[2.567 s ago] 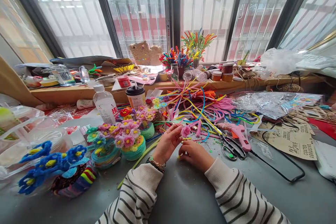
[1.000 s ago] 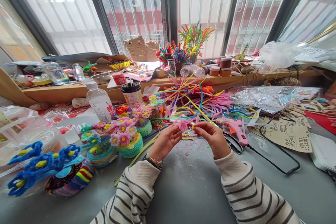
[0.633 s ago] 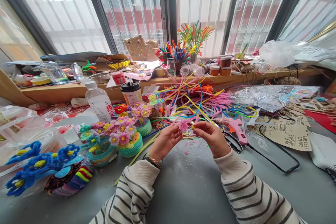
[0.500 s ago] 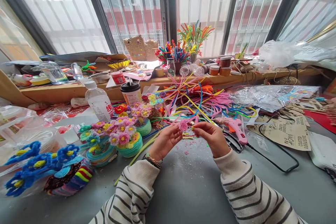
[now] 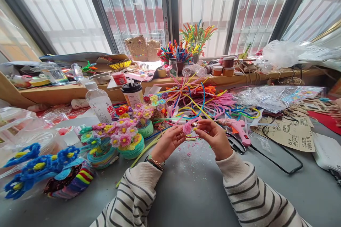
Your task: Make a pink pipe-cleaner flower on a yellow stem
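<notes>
Over the middle of the table, my left hand (image 5: 170, 143) pinches a pink pipe-cleaner flower (image 5: 187, 128) between thumb and fingers. My right hand (image 5: 215, 139) is closed just to its right, thumb and fingertips together on a small yellow piece (image 5: 195, 129), too small to make out fully. The two hands are a short gap apart, with the flower between them. Behind them spreads a pile of loose pipe cleaners (image 5: 221, 103) in pink, yellow, blue and orange. Pink scraps and glittery bits are strewn on the grey table (image 5: 191, 188) below.
At left stand pots of finished pipe-cleaner flowers (image 5: 131, 149) and blue flowers (image 5: 37, 166). Behind them are a water bottle (image 5: 98, 103) and a lidded cup (image 5: 132, 95). A pink glue gun (image 5: 239, 129) with a black cord lies at right, near sandpaper sheets (image 5: 290, 133).
My right hand has shifted slightly left, and its fingers sit closer to the pink flower. The flower has turned a little in my left hand.
</notes>
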